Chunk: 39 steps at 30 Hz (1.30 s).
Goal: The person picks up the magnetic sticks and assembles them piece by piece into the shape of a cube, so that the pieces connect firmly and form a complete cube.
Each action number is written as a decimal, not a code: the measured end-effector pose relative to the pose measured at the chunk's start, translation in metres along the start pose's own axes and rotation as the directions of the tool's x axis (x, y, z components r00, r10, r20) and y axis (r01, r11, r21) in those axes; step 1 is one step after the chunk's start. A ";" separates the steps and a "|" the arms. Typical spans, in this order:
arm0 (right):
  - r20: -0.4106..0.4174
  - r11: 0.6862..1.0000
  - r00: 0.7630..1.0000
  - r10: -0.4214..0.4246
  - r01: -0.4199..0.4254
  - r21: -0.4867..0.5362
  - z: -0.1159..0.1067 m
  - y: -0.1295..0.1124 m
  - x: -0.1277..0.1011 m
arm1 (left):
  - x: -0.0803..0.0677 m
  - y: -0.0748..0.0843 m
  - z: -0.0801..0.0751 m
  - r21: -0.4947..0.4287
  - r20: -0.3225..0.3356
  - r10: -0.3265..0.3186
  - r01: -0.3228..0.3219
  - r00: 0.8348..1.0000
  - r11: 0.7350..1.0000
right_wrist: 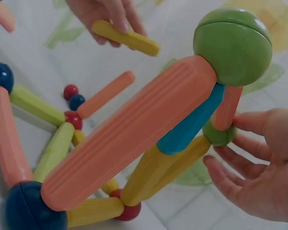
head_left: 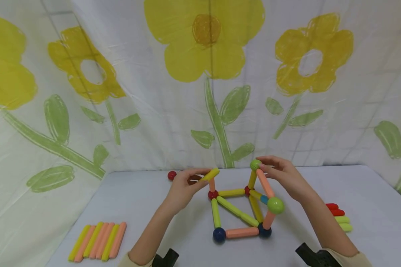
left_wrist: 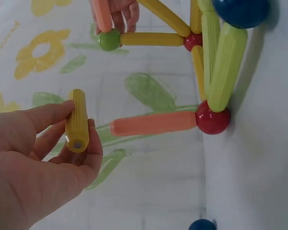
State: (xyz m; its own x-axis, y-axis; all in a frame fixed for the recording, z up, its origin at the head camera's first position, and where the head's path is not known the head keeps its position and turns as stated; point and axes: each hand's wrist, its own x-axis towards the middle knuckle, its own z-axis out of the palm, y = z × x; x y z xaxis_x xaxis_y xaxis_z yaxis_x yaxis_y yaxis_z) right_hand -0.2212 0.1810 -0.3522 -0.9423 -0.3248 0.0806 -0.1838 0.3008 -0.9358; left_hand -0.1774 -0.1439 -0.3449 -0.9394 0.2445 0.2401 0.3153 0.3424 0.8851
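Observation:
My left hand (head_left: pixel 183 191) pinches a yellow magnetic rod (left_wrist: pixel 77 122) between thumb and fingers, held in the air. Close by, an upright orange rod (left_wrist: pixel 153 123) rises from a red ball (head_left: pixel 212 194), its top end bare. The rod-and-ball frame (head_left: pixel 238 233) stands mid-table, with dark blue balls at its near corners and a lime rod running diagonally across its base. At its far right, my right hand (head_left: pixel 289 180) holds a green ball (head_left: pixel 255 164) atop a yellow rod. An orange rod links that ball to a nearer green ball (head_left: pixel 275 205).
Left of the frame lies a row of yellow and orange rods (head_left: pixel 97 241). Red and lime rods (head_left: pixel 342 219) lie on the right, partly behind the right forearm. A loose red ball (head_left: pixel 172 175) sits near the table's back edge, before a flowered cloth (head_left: pixel 173 122).

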 end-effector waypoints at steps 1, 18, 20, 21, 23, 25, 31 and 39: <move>0.003 1.000 1.000 0.001 -0.001 0.010 0.000 0.000 0.001 | 0.005 0.001 0.003 -0.008 -0.012 -0.002 0.002 1.000 1.000; -0.024 0.999 0.999 0.028 -0.028 0.030 0.005 0.003 0.002 | 0.048 0.009 0.050 -0.034 0.081 0.079 -0.076 0.994 0.997; -0.024 0.999 0.999 0.028 -0.027 0.032 0.007 0.003 0.003 | 0.051 0.008 0.053 -0.039 0.080 0.079 -0.076 0.994 0.996; -0.024 0.999 0.999 0.030 -0.029 0.037 0.007 0.003 0.003 | 0.052 0.008 0.054 -0.043 0.079 0.076 -0.073 0.994 0.996; -0.026 0.999 0.999 0.029 -0.028 0.045 0.008 0.003 0.003 | 0.053 0.007 0.056 -0.054 0.066 0.068 -0.064 0.996 0.996; -0.030 0.998 0.999 0.030 -0.028 0.052 0.009 0.003 0.004 | 0.055 0.006 0.058 -0.074 0.040 0.064 -0.060 0.997 0.995; -0.041 0.997 0.999 0.034 -0.032 0.066 0.010 0.005 0.004 | 0.057 0.001 0.058 -0.178 -0.053 0.016 -0.025 0.998 0.984; -0.044 0.996 0.998 0.048 -0.044 0.079 0.009 0.004 0.004 | 0.058 -0.003 0.057 -0.240 -0.120 -0.008 -0.022 0.993 0.970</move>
State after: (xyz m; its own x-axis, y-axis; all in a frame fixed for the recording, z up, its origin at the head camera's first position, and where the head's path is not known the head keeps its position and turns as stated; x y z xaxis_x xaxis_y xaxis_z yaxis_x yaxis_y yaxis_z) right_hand -0.2227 0.1728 -0.3586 -0.9614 -0.2705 0.0509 -0.1193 0.2429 -0.9627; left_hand -0.2253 -0.0791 -0.3563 -0.9511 0.1309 0.2797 0.2942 0.1087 0.9495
